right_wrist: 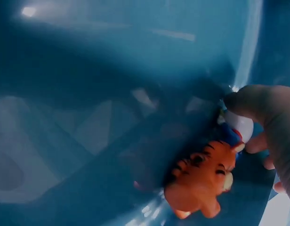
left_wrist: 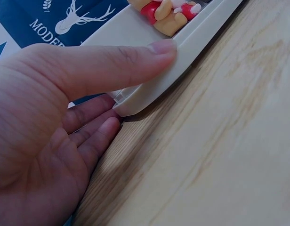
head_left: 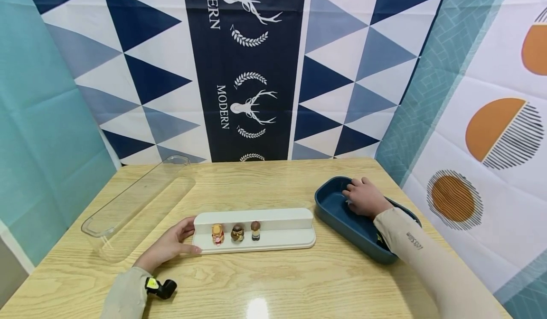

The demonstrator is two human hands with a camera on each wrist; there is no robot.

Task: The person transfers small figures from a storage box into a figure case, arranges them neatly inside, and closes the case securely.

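Observation:
My left hand [head_left: 173, 244] grips the left end of a white two-step display base [head_left: 273, 247], thumb over its front rim and fingers around the end, as the left wrist view [left_wrist: 93, 75] shows. Three small toy figurines stand in a row on its lower step: a yellow-and-red one [head_left: 217, 234], a brown one [head_left: 237, 233] and a brown-headed one [head_left: 255, 230]. Inside a dark blue bin [head_left: 337, 224], my right hand [head_left: 364, 198] pinches a toy figurine by its white part; an orange tiger head [right_wrist: 199, 176], with blue and red beside it, lies at the fingertips.
A long clear plastic cover [head_left: 138, 205] lies on the wooden table [head_left: 239, 286] at the left. The bin stands near the table's right edge. A patterned cloth [head_left: 252, 72] hangs behind the table. A black wrist camera [head_left: 161, 288] sits on the left sleeve.

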